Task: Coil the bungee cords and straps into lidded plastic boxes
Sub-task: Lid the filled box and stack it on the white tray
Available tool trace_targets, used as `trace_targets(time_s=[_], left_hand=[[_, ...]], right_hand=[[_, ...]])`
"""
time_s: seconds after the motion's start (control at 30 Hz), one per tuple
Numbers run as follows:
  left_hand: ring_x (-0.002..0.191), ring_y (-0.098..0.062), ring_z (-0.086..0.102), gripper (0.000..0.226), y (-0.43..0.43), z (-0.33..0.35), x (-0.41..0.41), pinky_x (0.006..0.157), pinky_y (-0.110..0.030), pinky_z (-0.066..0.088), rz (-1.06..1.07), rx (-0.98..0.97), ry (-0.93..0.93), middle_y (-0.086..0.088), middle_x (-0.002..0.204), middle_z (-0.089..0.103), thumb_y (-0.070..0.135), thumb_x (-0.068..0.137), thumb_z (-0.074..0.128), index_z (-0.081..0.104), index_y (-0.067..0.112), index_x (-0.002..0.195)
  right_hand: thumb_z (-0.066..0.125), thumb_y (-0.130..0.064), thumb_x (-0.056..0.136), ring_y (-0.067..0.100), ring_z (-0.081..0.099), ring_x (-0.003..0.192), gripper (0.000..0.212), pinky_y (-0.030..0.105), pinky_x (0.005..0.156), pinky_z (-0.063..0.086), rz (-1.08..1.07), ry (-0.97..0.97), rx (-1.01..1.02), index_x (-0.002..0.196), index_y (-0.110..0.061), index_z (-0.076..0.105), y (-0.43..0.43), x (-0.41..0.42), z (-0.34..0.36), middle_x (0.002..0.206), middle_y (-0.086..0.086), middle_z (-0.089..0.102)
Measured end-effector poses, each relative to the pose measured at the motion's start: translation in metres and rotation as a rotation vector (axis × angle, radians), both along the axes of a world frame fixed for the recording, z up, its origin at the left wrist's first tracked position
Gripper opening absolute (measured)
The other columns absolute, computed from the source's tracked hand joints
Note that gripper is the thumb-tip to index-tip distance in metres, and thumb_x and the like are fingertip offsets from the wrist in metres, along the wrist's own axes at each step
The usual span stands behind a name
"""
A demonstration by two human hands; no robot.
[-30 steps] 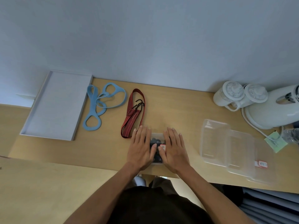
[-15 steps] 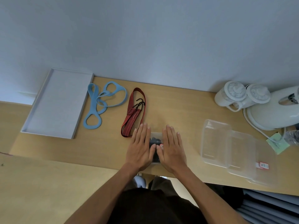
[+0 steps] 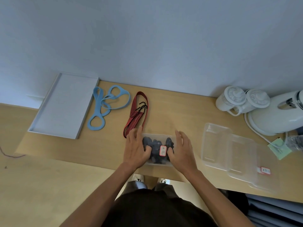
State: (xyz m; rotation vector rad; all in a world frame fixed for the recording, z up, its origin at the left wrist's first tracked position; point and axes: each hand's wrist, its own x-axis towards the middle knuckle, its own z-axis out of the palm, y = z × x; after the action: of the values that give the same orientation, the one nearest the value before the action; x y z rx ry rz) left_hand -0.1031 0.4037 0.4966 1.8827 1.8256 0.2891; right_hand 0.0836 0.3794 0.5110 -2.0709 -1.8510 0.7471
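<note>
Palms are being drawn apart since the earlier frame; left hand [image 3: 134,149] and right hand [image 3: 182,151] are being held with fingers relaxed, thumbs on the filled, lidded clear plastic box [image 3: 157,136], lower centre. The red striped bungee cord [image 3: 136,115] and light-blue strap [image 3: 105,105] are being left uncoiled, upper left.

Wood table [image 3: 172,112] w/ boxes [image 3: 216,145], straps [image 3: 98,112], tray [image 3: 65,105]
</note>
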Motion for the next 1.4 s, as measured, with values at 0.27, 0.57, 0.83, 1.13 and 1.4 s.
trace_targets(time_s=[0.27, 0.57, 0.83, 1.13, 1.4], left_hand=[[0.110, -0.028, 0.046, 0.057, 0.000, 0.024, 0.019, 0.084, -0.035, 0.043, 0.227, -0.288, -0.131, -0.014, 0.122, 0.040, 0.028, 0.081, 0.054, 0.031, 0.011, 0.131], [0.108, -0.028, 0.055, 0.044, 0.020, 0.049, 0.030, 0.094, -0.046, 0.049, 0.570, -0.285, -0.382, -0.010, 0.113, 0.059, 0.017, 0.070, 0.055, 0.054, 0.008, 0.113], [0.080, -0.007, 0.057, 0.019, 0.056, 0.068, -0.010, 0.060, -0.021, 0.048, 0.741, -0.175, -0.674, 0.005, 0.091, 0.061, 0.016, 0.085, 0.059, 0.056, 0.018, 0.103], [0.098, -0.021, 0.058, 0.030, 0.120, 0.074, -0.146, 0.086, -0.042, 0.055, 0.881, -0.112, -0.692, -0.001, 0.104, 0.061, 0.011, 0.079, 0.057, 0.054, 0.021, 0.107], [0.115, -0.029, 0.051, 0.054, 0.183, 0.067, -0.273, 0.075, -0.034, 0.053, 0.938, -0.106, -0.635, -0.008, 0.124, 0.055, 0.004, 0.075, 0.064, 0.041, 0.016, 0.123]], right_hand=[[0.046, -0.035, 0.095, 0.029, 0.059, 0.102, 0.052, 0.031, 0.070, 0.040, -0.043, 0.038, -0.284, 0.139, -0.015, 0.027, 0.007, 0.005, 0.023, 0.120, 0.012, 0.059], [0.047, -0.031, 0.094, 0.031, 0.059, 0.102, 0.055, 0.031, 0.070, 0.039, -0.090, 0.116, -0.247, 0.142, -0.012, 0.027, 0.031, 0.015, 0.038, 0.117, 0.015, 0.061], [0.053, -0.029, 0.089, 0.029, 0.061, 0.102, 0.060, 0.033, 0.081, 0.049, -0.156, 0.208, -0.228, 0.142, -0.014, 0.031, 0.073, -0.024, 0.055, 0.118, 0.010, 0.063], [0.056, -0.024, 0.084, 0.013, 0.056, 0.079, 0.042, 0.027, 0.061, 0.043, -0.044, 0.277, -0.165, 0.124, -0.021, 0.042, 0.143, -0.164, 0.074, 0.100, -0.003, 0.063], [0.056, -0.018, 0.086, 0.013, 0.053, 0.080, 0.043, 0.019, 0.056, 0.036, 0.040, 0.338, -0.220, 0.126, -0.013, 0.041, 0.208, -0.294, 0.065, 0.100, -0.002, 0.059]])
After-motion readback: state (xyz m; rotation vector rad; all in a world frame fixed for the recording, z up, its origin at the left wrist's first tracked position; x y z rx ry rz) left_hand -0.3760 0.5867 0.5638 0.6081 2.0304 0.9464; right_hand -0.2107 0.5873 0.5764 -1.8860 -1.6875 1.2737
